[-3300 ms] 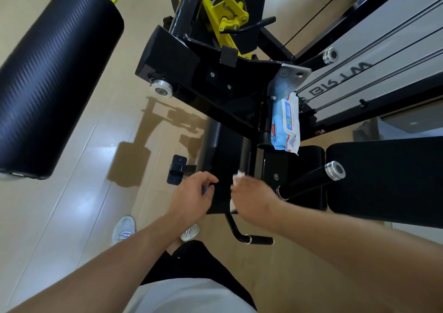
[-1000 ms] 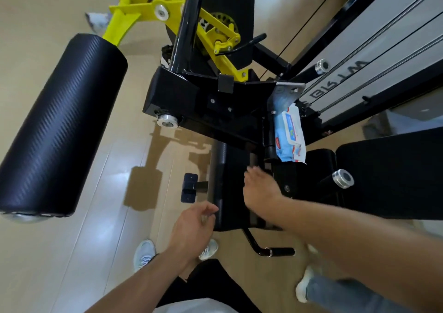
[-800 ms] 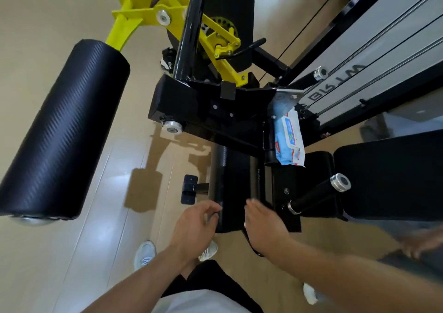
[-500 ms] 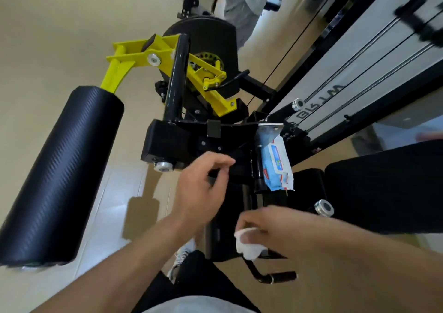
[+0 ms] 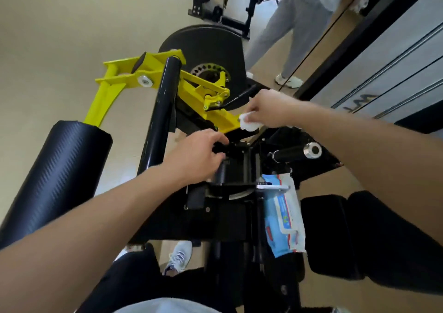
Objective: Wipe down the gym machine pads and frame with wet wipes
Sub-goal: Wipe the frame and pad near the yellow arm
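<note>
Now that your right hand [image 5: 268, 107] has lifted off the lower black post and gone up to the yellow arm [image 5: 217, 118], the wiping has passed from the base to the upper frame; the roller pad [image 5: 55, 180] looks untouched. Its grip is closed on the bunched wet wipe [image 5: 248, 122], pressed to the arm's near end. Your left hand [image 5: 196, 155] has its grip curled partly round a black bracket [image 5: 221, 148], steadying. The wipe pack [image 5: 284, 214] hangs on the frame below.

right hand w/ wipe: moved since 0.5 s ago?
Yes. The right hand has gone up from beside the wipes pack to the yellow arm, pressing the wipe against it.
</note>
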A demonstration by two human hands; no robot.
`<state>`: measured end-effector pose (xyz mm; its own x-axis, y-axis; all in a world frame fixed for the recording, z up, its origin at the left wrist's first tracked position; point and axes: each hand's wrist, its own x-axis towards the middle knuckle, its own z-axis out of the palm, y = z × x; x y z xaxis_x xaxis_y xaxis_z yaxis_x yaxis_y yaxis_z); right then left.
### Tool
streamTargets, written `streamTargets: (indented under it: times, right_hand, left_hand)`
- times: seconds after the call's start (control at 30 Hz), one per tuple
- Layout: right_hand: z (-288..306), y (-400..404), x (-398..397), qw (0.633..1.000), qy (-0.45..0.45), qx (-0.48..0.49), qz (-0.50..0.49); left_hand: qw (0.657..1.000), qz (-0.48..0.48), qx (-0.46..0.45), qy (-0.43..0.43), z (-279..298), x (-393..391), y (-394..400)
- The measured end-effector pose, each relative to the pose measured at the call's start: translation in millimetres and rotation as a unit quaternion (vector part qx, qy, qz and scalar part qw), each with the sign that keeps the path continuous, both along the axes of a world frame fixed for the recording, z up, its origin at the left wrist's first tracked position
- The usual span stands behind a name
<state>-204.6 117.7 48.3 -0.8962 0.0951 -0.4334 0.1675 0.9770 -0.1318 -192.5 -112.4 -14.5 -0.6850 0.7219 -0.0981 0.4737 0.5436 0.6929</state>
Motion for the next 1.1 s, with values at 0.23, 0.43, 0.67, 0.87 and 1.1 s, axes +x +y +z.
streamTargets:
  times: [0.23,0.43,0.67,0.87,1.1]
  right_hand:
    - [-101,-22,-12,0.925,-0.216,0.166,0.265]
    - [-148,-33,49,0.845,-0.429,0.118,0.298]
    - [-142,-18,9,0.877,-0.327,0.215,0.279]
    - [-152,-41,38,0.784,-0.528,0.15,0.289]
    - [-128,-8,-2,0.838,-0.346,0.249,0.34]
  left_hand:
    - [0.992,-0.076,-0.102,-0.007,-39,-56,45]
    - [0.98,-0.133,-0.15,0.002,-69,-69,57]
    - [0.978,-0.154,-0.139,-0.01,-73,-65,58]
    - [0.975,-0.167,-0.145,0.005,-69,-67,57]
    - [0.97,-0.178,-0.163,0.009,-66,-65,60]
